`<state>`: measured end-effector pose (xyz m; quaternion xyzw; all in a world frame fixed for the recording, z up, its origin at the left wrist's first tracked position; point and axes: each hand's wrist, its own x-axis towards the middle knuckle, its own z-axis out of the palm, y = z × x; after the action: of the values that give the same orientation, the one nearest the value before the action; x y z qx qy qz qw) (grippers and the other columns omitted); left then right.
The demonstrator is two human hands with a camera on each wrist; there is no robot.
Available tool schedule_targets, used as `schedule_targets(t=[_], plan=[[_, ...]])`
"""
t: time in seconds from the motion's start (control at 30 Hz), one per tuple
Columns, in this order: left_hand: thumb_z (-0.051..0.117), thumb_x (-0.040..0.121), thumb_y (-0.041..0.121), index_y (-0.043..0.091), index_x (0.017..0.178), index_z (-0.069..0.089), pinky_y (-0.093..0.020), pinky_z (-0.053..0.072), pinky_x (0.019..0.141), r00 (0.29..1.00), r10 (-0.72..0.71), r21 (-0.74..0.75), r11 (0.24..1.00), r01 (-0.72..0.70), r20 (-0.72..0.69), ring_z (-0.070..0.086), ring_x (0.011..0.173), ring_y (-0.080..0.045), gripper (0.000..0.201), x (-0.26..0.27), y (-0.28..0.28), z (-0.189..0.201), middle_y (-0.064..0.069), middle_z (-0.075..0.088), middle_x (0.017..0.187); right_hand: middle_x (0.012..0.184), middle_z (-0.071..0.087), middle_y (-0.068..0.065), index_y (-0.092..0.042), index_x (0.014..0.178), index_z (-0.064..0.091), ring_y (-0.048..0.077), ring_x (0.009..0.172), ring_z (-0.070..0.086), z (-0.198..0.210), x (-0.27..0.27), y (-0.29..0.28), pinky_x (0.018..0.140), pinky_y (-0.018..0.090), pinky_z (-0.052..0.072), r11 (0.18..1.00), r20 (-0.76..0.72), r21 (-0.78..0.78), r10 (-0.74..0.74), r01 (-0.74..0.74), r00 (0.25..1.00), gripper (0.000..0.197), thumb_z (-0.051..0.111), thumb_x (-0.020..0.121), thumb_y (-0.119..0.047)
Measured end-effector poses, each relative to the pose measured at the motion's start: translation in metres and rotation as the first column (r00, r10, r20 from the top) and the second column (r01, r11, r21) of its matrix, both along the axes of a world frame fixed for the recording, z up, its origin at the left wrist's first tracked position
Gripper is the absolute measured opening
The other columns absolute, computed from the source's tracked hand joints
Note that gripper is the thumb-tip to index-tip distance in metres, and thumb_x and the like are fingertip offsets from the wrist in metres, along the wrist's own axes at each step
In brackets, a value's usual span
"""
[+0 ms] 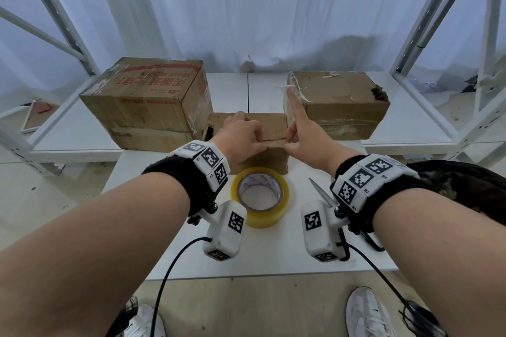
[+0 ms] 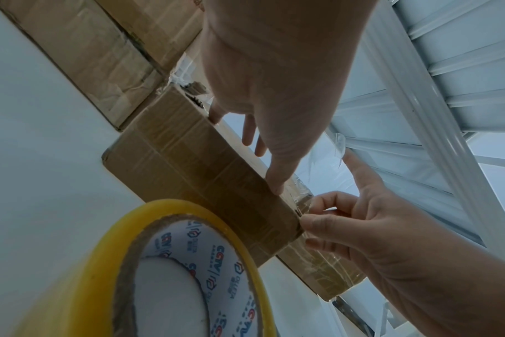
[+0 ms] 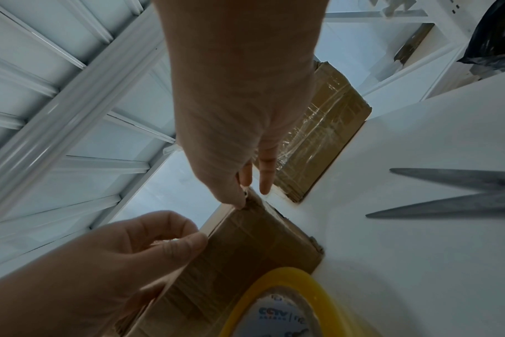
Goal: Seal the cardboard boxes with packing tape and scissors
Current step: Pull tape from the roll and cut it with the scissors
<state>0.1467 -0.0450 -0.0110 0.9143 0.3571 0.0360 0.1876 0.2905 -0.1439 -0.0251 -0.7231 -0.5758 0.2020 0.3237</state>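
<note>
Three cardboard boxes: a large box [image 1: 145, 101] with red print at the left, a small box [image 1: 257, 142] in the middle, and a worn box [image 1: 339, 102] at the right; one roll of yellow packing tape [image 1: 260, 197]; one pair of scissors [image 1: 321, 191], its two blades spread apart in the right wrist view; two hands, the left hand [image 1: 241, 137] and the right hand [image 1: 309, 137]; two white shoes, one shoe [image 1: 142, 320] at the left and one shoe [image 1: 367, 312] at the right; one white table [image 1: 273, 252]
</note>
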Motion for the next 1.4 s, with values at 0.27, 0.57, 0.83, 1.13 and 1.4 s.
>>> schedule_targets(t=[0.27,0.57,0.83,1.13,1.4], plan=[[0.054,0.094,0.041,0.019,0.100,0.057,-0.028,0.044,0.087,0.959,0.075,-0.205,0.979,-0.019,0.272,0.050,0.103,-0.018,0.023,-0.003,0.007,0.007,-0.003,0.053,0.112,0.108,0.035,-0.001,-0.017,0.127,0.055,0.015,0.107,0.037,0.016,0.009,-0.001,0.104,0.034,0.040,0.962,0.143,0.206,-0.209,0.177,0.967,0.039,0.054,0.090,-0.006],[0.054,0.080,0.068,0.015,0.140,0.035,-0.039,0.045,0.103,0.869,0.205,-0.543,0.835,0.085,0.451,0.058,0.115,-0.017,0.082,0.000,0.005,0.019,-0.003,0.055,0.126,0.102,0.045,-0.001,-0.017,0.097,0.055,0.018,0.101,0.046,0.026,0.006,0.003,0.092,0.031,0.040,0.920,0.266,0.341,-0.291,0.192,0.919,0.023,0.071,0.083,-0.027],[0.064,0.091,0.022,0.010,0.111,0.054,-0.028,0.057,0.079,0.846,0.260,-0.604,0.792,0.089,0.466,0.067,0.085,-0.017,0.025,-0.003,0.005,0.019,-0.011,0.068,0.102,0.075,0.048,-0.007,-0.017,0.090,0.050,0.004,0.066,0.044,0.028,0.003,0.004,0.063,0.017,0.038,0.937,0.048,0.251,-0.261,0.242,0.964,0.028,0.073,0.083,-0.030],[0.037,0.091,0.064,0.009,0.112,0.056,-0.035,0.057,0.083,0.844,0.351,-0.710,0.703,0.049,0.405,0.068,0.091,-0.022,0.062,0.000,0.002,0.026,-0.010,0.068,0.099,0.073,0.046,-0.007,-0.017,0.085,0.048,0.005,0.063,0.040,0.024,0.004,0.008,0.059,0.019,0.032,0.946,0.081,0.214,-0.267,0.245,0.960,0.037,0.076,0.078,-0.039],[0.067,0.089,0.018,0.011,0.098,0.061,-0.021,0.055,0.073,0.885,0.251,-0.566,0.824,0.016,0.391,0.061,0.076,-0.011,0.013,-0.007,0.006,0.018,-0.001,0.063,0.084,0.077,0.046,-0.009,-0.016,0.089,0.049,0.001,0.068,0.041,0.023,0.000,0.008,0.060,0.015,0.033,0.938,0.053,0.196,-0.302,0.287,0.952,0.038,0.074,0.079,-0.042]])
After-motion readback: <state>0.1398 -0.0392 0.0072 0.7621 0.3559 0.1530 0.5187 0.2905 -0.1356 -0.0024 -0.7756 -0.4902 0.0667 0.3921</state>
